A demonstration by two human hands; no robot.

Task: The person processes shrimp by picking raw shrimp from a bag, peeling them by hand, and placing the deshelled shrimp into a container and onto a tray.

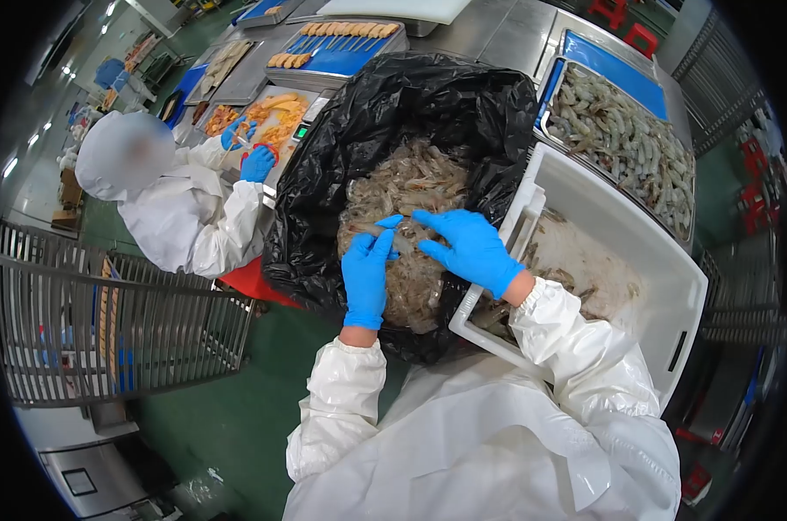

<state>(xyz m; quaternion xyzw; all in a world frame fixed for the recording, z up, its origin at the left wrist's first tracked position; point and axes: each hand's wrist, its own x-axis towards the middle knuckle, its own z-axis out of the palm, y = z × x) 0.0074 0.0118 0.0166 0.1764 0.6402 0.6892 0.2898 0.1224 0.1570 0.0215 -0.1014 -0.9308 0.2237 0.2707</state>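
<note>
A steel bench runs across the far side. In front of the person gapes a black bag, its mouth wide. To the bag's right, just beside it, is a white tub with shrimp along its left part. Beyond the tub, a tray is piled with more shrimp. A heap of shells lies in the bag, directly below both hands.

The right hand, gloved in blue, is over the heap's right side, forefinger and thumb apart, its forearm crossing the tub. The left hand is over the heap's left side, forefinger and thumb near each other. Whether either hand grips a shrimp between the fingertips, I cannot tell.
</note>
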